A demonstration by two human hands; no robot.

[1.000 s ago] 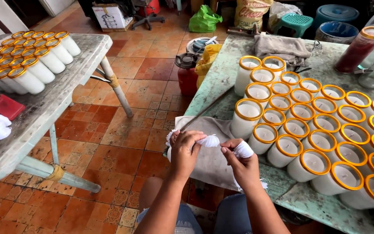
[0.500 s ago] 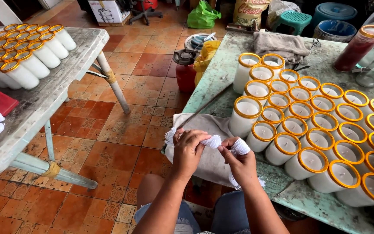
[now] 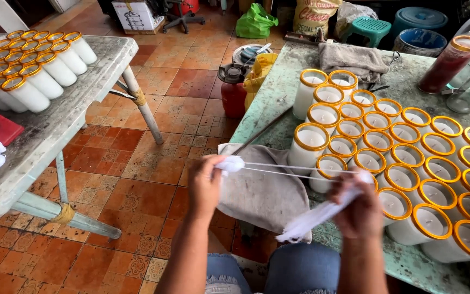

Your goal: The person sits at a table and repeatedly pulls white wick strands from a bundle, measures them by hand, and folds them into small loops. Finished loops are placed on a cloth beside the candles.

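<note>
Thin white cotton strings (image 3: 289,169), two strands, stretched taut between both hands above the grey cloth (image 3: 262,190) at the counter (image 3: 278,92) edge. Light, limp, likely prone to tangling; best pinched near the ends, as here. Left hand (image 3: 206,184) fingers closed on a small white wad (image 3: 230,163); right hand (image 3: 361,209) fingers clamped on a blurred white bundle (image 3: 314,220). Just beyond, gold-rimmed white glass candle jars (image 3: 387,158) in rows. Bundle's make-up unclear; counter cut off at right.
</note>
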